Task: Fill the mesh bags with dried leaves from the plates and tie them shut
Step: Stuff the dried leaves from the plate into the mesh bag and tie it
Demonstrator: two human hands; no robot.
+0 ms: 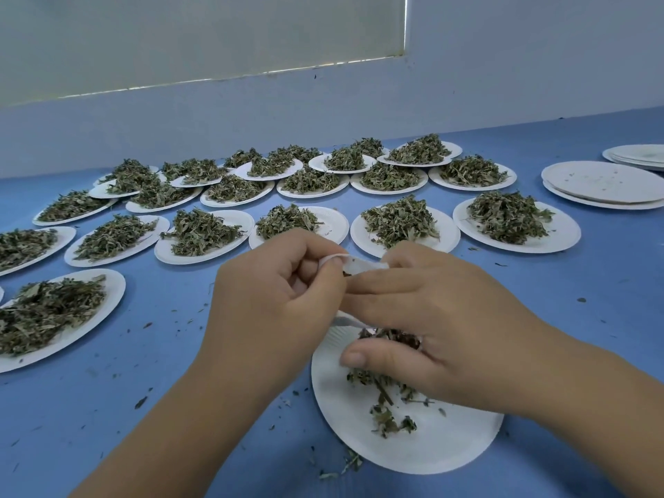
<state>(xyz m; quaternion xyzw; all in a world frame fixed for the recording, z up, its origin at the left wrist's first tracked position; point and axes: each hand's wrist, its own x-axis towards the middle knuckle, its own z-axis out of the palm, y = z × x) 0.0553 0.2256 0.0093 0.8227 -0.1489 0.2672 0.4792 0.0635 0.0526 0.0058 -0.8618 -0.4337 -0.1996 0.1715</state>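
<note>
Pinching mesh bag (pixel 360 267) open with left hand (pixel 273 303). Clutching dried leaves (pixel 387 337) in right hand (pixel 442 325), just below its mouth.

A small white mesh bag (pixel 354 264) is held up between the hands, its rim pinched by the left hand (pixel 280 296) and its other side held by the right hand (pixel 442 318), with dark leaf bits showing in its mouth. Under the right hand lies a white paper plate (pixel 413 451) with only scraps of green-brown dried leaves (pixel 390 422) left on it. Beyond and left of both hands, many heaped plates (pixel 230 219) crowd the blue worktop (pixel 161 354), and emptied ones sit in a stack (pixel 603 185) far off to the right.
</note>
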